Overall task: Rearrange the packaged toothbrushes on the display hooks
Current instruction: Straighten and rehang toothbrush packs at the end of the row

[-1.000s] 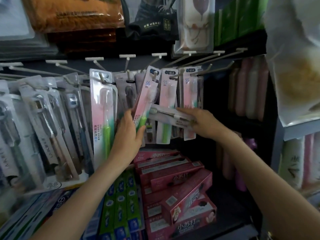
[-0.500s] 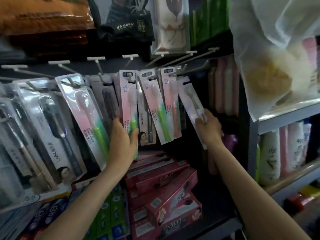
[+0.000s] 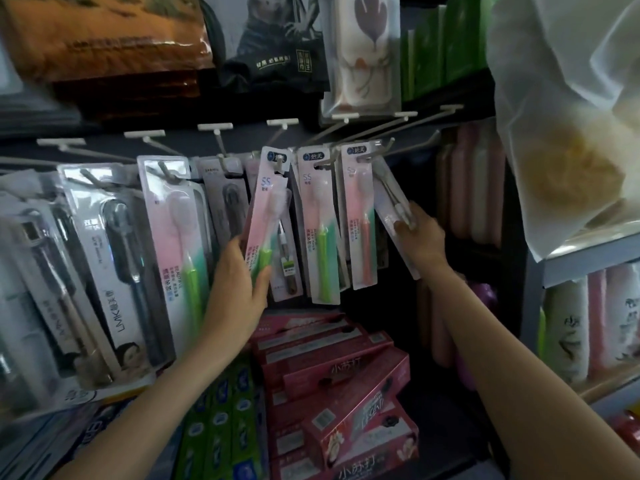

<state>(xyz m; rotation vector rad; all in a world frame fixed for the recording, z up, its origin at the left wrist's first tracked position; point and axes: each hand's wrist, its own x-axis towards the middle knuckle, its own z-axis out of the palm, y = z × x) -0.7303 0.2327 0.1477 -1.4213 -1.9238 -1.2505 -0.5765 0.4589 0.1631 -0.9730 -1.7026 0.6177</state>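
Two hands held packs: my left hand gripped the pink toothbrush pack; my right hand, at 3 o'clock, pinched the white pack.

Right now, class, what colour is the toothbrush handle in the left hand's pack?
Green, best seen in the head view.

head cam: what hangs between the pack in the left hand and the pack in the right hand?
Head view: two hanging pink packs, one with a green-handled brush, one orange-handled, between the left hand's pack and the right hand's pack.
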